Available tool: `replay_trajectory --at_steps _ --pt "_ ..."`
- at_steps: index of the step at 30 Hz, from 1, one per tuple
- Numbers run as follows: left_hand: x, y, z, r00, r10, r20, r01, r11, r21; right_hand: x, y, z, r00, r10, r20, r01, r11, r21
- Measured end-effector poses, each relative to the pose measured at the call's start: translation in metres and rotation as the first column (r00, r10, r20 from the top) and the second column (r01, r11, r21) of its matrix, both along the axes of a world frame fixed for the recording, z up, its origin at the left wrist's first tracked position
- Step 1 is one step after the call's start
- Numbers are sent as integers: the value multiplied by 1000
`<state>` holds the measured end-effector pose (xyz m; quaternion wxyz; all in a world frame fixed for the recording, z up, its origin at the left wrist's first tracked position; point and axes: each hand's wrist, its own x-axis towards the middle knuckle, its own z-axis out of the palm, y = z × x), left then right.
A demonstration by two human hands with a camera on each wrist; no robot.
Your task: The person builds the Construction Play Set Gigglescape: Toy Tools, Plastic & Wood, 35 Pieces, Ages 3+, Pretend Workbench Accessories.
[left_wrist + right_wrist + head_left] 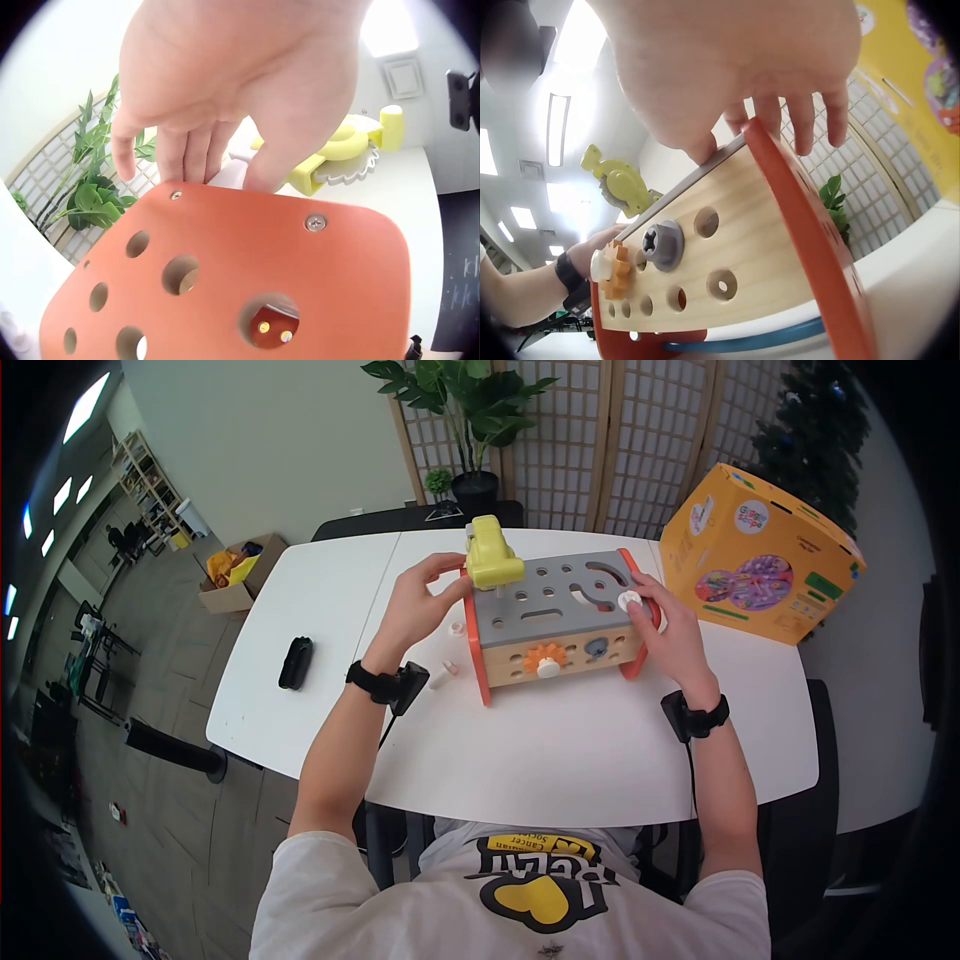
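A toy workbench (530,625) with a grey top and red end panels stands on the table. My left hand (415,600) grips its left top edge, thumb and fingers over the red panel (225,240). Close beside those fingers a yellow toy saw (493,555) stands on the grey top. At the right end, my right hand (672,625) pinches a white knob (629,600) by the curved slot. In the right wrist view the knob is hidden behind the hand. An orange gear (545,658) and a grey nut (663,245) sit on the wooden front.
Small white pieces (442,674) lie left of the workbench. A black case (295,663) lies farther left. A large yellow box (755,555) stands at the back right. Behind the table are a plant (475,420) and a folding screen.
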<state>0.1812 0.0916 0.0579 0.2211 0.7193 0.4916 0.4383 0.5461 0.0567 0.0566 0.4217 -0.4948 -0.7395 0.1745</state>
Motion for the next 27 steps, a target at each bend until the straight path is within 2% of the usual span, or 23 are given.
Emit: replay_trajectory --at_steps 3,5,7,10,14,17,20,23,26,27 --pt "-12 -11 -11 988 146 -41 -148 987 -54 14 10 -5 999 29 -35 -31 999 -36" --pt "-18 -20 -15 955 103 -277 -141 983 -120 24 19 -10 998 52 -47 -55 997 -54" --pt "-23 -26 -24 878 8 -479 -98 982 -164 31 26 -11 998 38 -40 -40 997 -66" --pt "-26 -35 -44 753 -105 -650 -71 969 -238 38 31 -8 1000 17 -12 -17 997 -75" --pt "-29 -33 -63 716 -254 -650 -22 923 -384 48 44 -11 997 25 -79 -38 985 -167" --pt "-25 -30 -68 675 -277 -684 -66 901 -429 52 49 -13 999 34 -31 -38 991 -130" --pt "-23 -32 -69 768 -126 -628 13 983 -182 52 50 -17 999 38 -31 -40 997 -72" --pt "-17 -35 -48 937 -29 -348 -17 991 -130 53 52 -21 998 38 -48 -41 997 -67" --pt "-7 -38 -32 989 124 -84 -137 977 -164 52 52 -22 995 40 -89 -48 995 -89" --pt "-7 -33 -42 990 130 53 -120 980 -159 52 52 -22 996 38 -85 -46 995 -87"
